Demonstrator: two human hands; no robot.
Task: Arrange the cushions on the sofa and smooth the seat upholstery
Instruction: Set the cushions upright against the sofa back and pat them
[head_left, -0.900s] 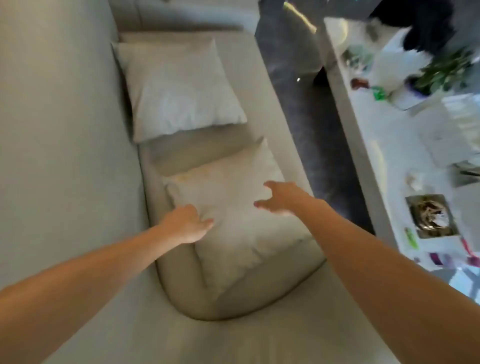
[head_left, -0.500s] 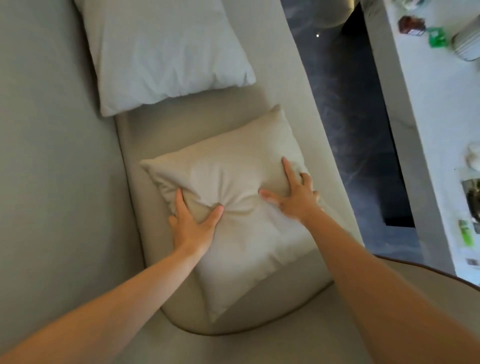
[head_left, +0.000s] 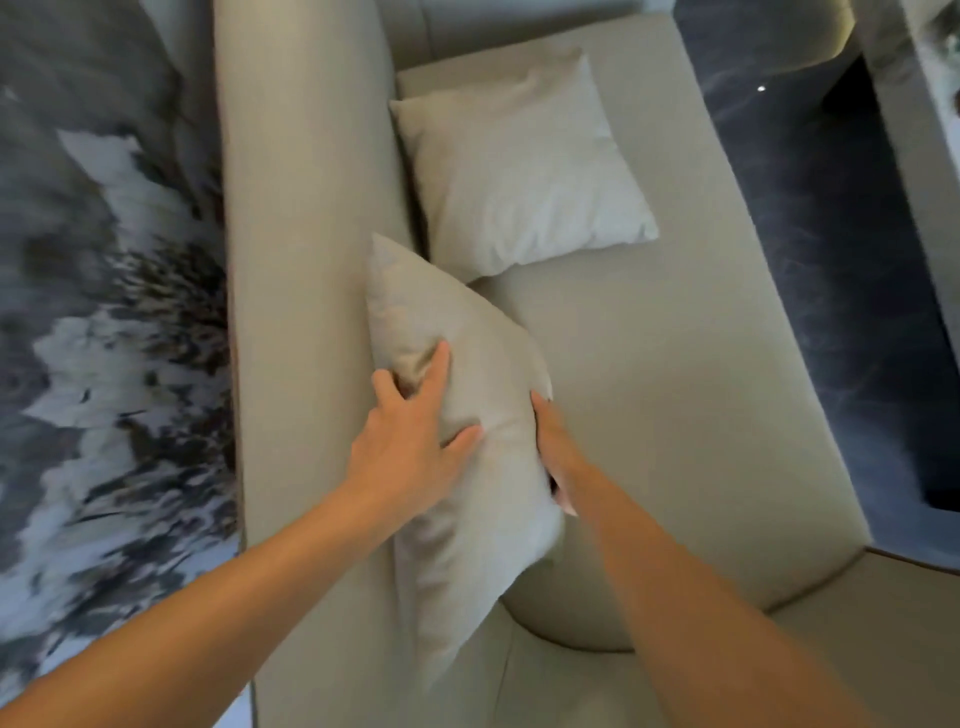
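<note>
**Beige cushion now stood up against the backrest**

Half a second ago I had the beige cushion (head_left: 457, 441) lying flat on the seat with both palms pressed into it. Now it is tipped up on edge, its back face leaning against the sofa backrest (head_left: 306, 312) and its lower edge down in the crease where backrest and seat meet. My left hand (head_left: 410, 441) is spread over its front face, fingers splayed and digging into the fabric; my right hand (head_left: 553, 447) clasps the outer side edge, its fingers mostly hidden behind the cushion. So both hands hold this one cushion, and I judge the placing step is nearly done; it wants only a pat to square it.

The white cushion (head_left: 519, 171) lies farther along, propped against the backrest, its near corner just beside the top corner of the beige one; I cannot tell if they touch.

The seat (head_left: 665, 389) to my right is bare and looks fairly smooth, so there is open room for sweeping a palm across it. Its front edge drops to the dark floor (head_left: 831, 260) on the right, and near me it ends in a rounded edge against another section of the sofa. Beyond the backrest, on the left, there is only a blurred dark-and-white patterned area I cannot identify.
</note>
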